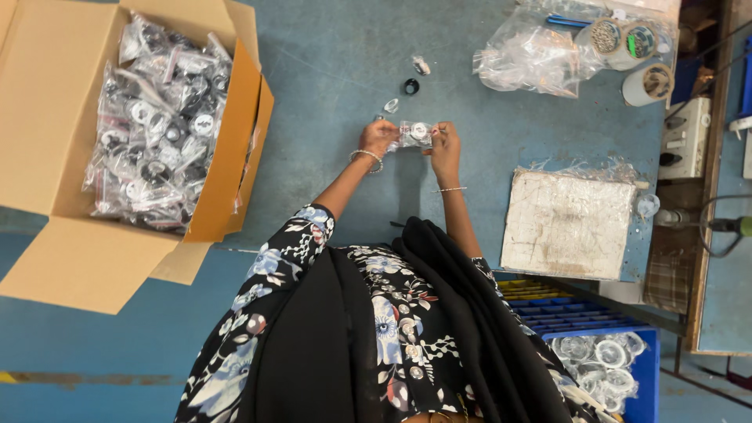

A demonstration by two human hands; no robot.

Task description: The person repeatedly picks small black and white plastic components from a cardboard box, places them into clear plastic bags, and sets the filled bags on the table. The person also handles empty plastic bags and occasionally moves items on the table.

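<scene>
The blue tabletop is scuffed and runs wide under the person, who leans over it in a flowered dress and black scarf. Both hands meet out in front, fingers pinched shut on a small clear bag held just above the surface: the left hand grips its left edge, the right hand its right edge, with round parts showing inside. Just beyond the bag lie a black ring and two small clear pieces, loose on the tabletop. To the left an open carton is heaped with the same sort of filled bags. To the right sit a plastic-wrapped white slab, a crumpled clear sack and tape rolls. A blue crate stands lower right.
</scene>
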